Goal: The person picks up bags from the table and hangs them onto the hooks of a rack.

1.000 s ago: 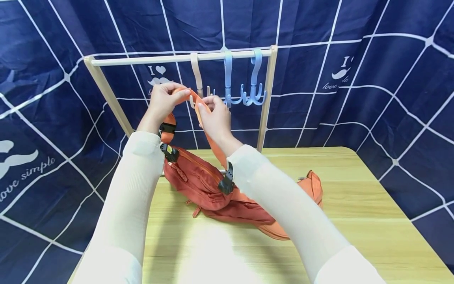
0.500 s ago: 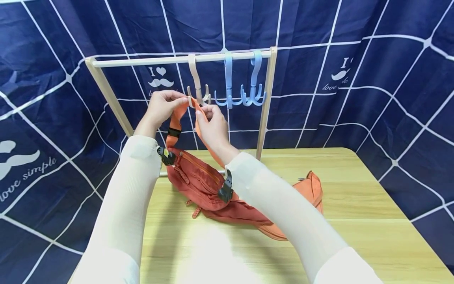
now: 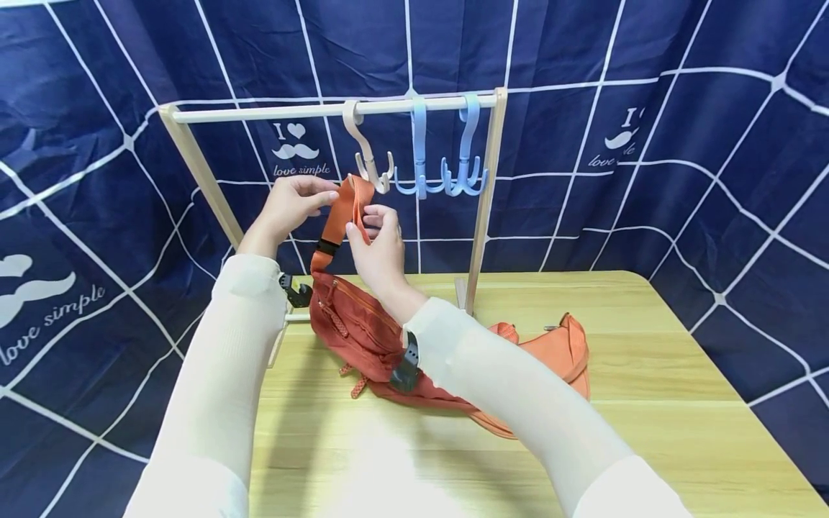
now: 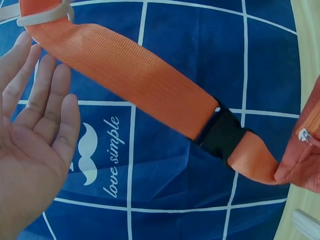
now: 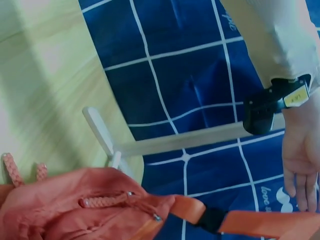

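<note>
An orange webbing strap (image 3: 335,219) loops over a prong of the beige hook hanger (image 3: 365,152); the left wrist view shows that prong (image 4: 44,18) across the strap. Below, a black buckle (image 3: 327,247) joins it to the rust-red waist bag (image 3: 356,316), which hangs tilted against the rack's foot. My left hand (image 3: 294,205) is beside the strap, fingers extended and holding nothing, fingertips right at its edge. My right hand (image 3: 378,248) has its thumb and fingers around the strap's other run, just under the hook. The right forearm covers part of the bag.
Two blue hook hangers (image 3: 419,147) hang farther right on the rack's white bar (image 3: 259,112). Another orange bag (image 3: 560,352) lies on the wooden table (image 3: 660,403) to the right. A wooden post (image 3: 487,194) stands at the rack's right; dark blue grid cloth surrounds everything.
The strap has slipped onto the beige hook's prong. My left hand has let go and moved down and left; the right hand has slid lower along the strap. The hanger has turned and swung slightly.
</note>
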